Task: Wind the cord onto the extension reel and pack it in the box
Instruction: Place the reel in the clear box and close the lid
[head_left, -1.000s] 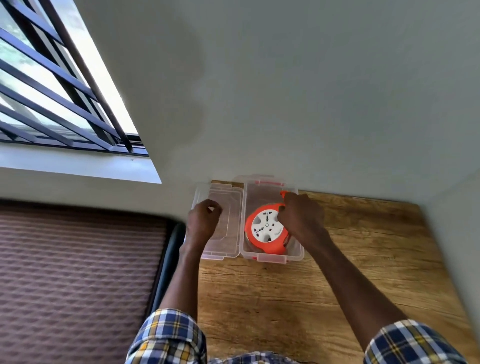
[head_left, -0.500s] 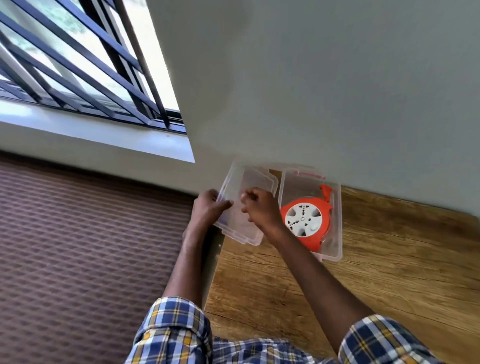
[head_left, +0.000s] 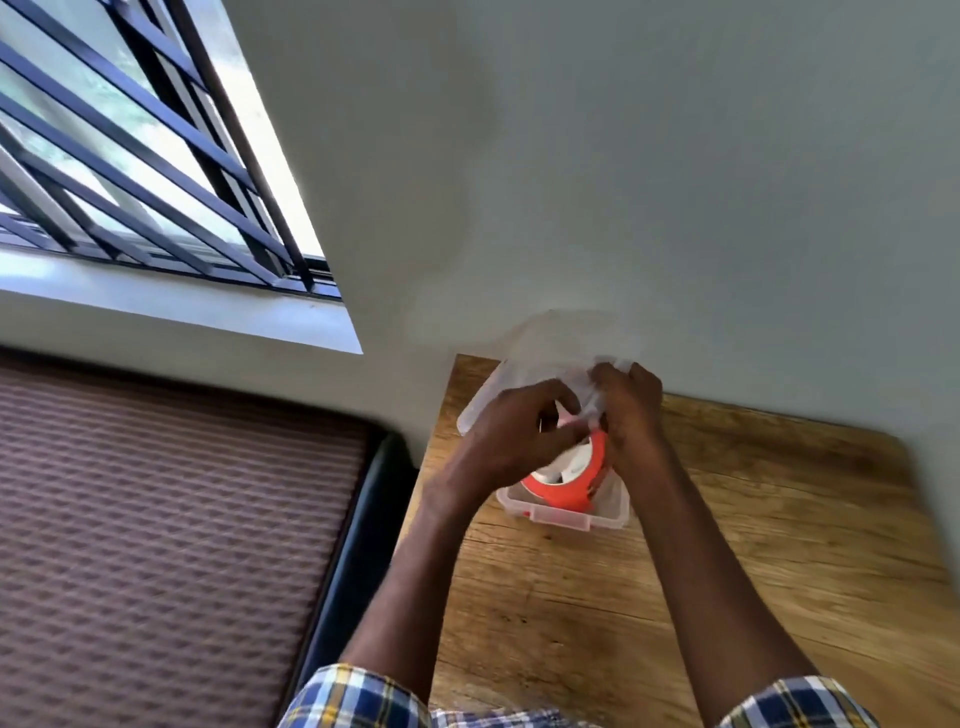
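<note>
The orange and white extension reel (head_left: 566, 480) lies inside a clear plastic box (head_left: 608, 512) with red latches, at the back left of the wooden table (head_left: 727, 545). Both hands hold the clear lid (head_left: 524, 353), tilted above the box and blurred by motion. My left hand (head_left: 511, 431) grips the lid's left side over the reel. My right hand (head_left: 631, 410) grips its right side near the wall. Much of the reel is hidden behind my hands.
A grey wall (head_left: 675, 182) rises right behind the box. A barred window (head_left: 130, 156) is at upper left. Left of the table lies a brown quilted surface (head_left: 156, 545) with a dark edge.
The lid lay open to the left of the box; both hands have lifted it and swung it rightward over the box and reel. The camera view has shifted too.
</note>
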